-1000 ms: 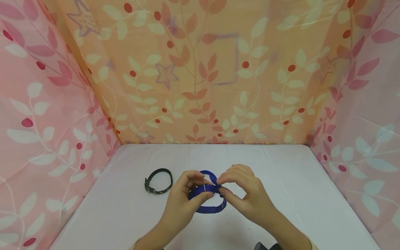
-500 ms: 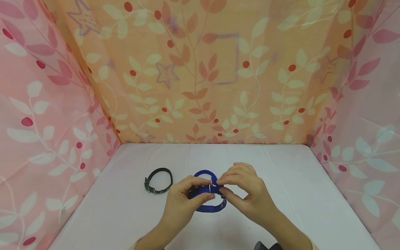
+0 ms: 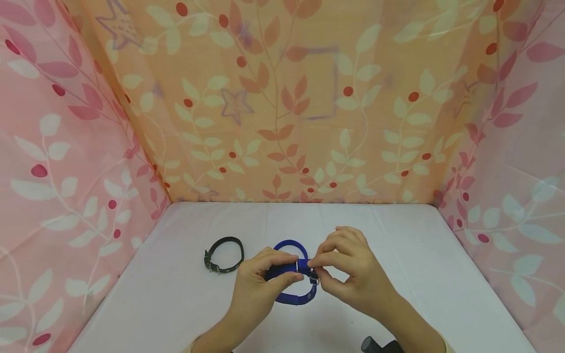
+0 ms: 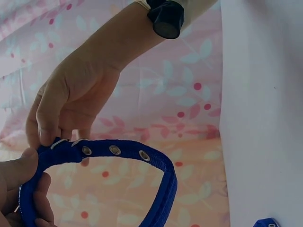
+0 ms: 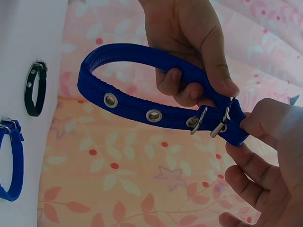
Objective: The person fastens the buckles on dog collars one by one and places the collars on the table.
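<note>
A blue collar [image 5: 137,112] with metal eyelets, a buckle [image 5: 220,124] and a metal ring is held up as a loop between my hands. My left hand [image 3: 259,282] grips the band beside the buckle, thumb on one face and fingers on the other. At the strap's end, my right hand [image 3: 353,272] pinches the tip between thumb and index finger. The left wrist view shows my right hand [image 4: 75,94] bent down over the buckle end. A second blue collar [image 3: 295,298] lies on the table, partly covered in the head view by the held one.
A dark green-black collar [image 3: 227,239] with a buckle lies on the white table [image 3: 185,314], left of my hands. Floral cloth walls [image 3: 282,98] enclose the table at the back and both sides. A dark cylindrical device [image 4: 168,21] sits on my right wrist.
The right hand's pinch has shifted from the folded strap beside the buckle to its end, and the strap now lies flatter along the band. My left hand slid slightly toward the buckle.
</note>
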{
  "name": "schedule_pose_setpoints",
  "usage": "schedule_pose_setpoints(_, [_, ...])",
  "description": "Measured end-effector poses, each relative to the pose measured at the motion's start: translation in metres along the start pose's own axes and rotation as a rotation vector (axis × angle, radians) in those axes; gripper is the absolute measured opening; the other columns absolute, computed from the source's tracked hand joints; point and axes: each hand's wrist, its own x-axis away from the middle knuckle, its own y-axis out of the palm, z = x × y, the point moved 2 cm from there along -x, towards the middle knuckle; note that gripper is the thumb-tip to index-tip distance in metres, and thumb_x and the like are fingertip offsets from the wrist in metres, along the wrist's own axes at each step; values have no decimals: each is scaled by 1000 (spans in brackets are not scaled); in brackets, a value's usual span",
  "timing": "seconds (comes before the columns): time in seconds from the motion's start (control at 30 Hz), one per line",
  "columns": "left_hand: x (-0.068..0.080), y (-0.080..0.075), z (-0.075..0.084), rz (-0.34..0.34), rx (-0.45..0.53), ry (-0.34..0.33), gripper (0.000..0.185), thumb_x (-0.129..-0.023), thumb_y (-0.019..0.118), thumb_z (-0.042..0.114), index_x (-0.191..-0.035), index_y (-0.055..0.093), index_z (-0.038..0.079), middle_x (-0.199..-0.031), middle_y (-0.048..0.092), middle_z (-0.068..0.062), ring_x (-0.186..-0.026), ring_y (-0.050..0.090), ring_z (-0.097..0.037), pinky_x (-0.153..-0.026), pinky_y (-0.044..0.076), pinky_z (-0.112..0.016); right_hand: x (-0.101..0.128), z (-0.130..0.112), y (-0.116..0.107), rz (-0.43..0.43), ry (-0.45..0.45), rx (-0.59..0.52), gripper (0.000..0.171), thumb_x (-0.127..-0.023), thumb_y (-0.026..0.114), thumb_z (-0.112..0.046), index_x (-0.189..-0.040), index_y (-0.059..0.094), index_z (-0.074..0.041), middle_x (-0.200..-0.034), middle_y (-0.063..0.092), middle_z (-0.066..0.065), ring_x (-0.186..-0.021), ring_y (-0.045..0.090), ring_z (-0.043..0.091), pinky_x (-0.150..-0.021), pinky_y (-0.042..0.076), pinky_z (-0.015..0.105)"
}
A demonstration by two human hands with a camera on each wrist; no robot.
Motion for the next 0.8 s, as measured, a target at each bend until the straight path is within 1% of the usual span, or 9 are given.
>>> schedule_pose_setpoints(0.13, [1,0,0,-3,0,7,27,-82,85,13,-109,79,18,-97,73,2,-88,69,-16,-76,62,-31,0,-1,0,-15,-7,28,15,-87,71,-9,-95,77,-19,-92,65,-6,-93,59,17,-111,35,47])
schedule_pose_setpoints(0.2, [1,0,-1,-8,1,-6,27,-83,85,14,-108,79,19,-97,73,2,-88,69,-17,-76,62,-31,0,-1,0,-28,-7,33,15,-86,72,-9,-95,77,-20,-93,65,-7,-93,59,16,-112,35,47])
schedule_pose_setpoints(0.33, [1,-1,-3,-27,2,-62,25,-83,85,17,-107,79,21,-97,71,3,-89,71,-18,-77,62,-30,1,-1,1,-54,-7,35,14,-88,73,-11,-97,78,-21,-95,65,-7,-94,59,15,-111,35,49])
schedule_pose_setpoints(0.5, [1,0,-4,-63,4,-118,24,-84,85,20,-107,77,19,-99,70,2,-91,71,-19,-79,62,-29,2,-2,3,-69,-10,27,8,-96,71,-18,-99,78,-21,-97,66,-8,-96,58,15,-113,33,46])
schedule_pose_setpoints(0.63, [0,0,-5,-102,21,-112,25,-86,84,19,-110,76,17,-102,69,0,-93,69,-17,-81,61,-29,2,-3,3,-74,1,19,8,-99,70,-23,-102,77,-20,-99,68,-8,-98,58,15,-115,32,44])
schedule_pose_setpoints(0.7, [-1,0,-5,-113,20,-96,25,-87,83,18,-111,75,17,-102,69,-1,-92,68,-17,-81,61,-29,2,-3,3,-81,18,9,11,-100,69,-27,-105,76,-20,-101,69,-9,-99,59,15,-116,31,42])
schedule_pose_setpoints(0.8, [-1,-2,-4,-116,21,-83,25,-88,81,19,-112,75,18,-102,69,-1,-91,68,-17,-81,62,-30,3,-1,0,-87,54,-5,18,-98,72,-29,-111,74,-18,-105,71,-8,-102,60,15,-114,33,39])
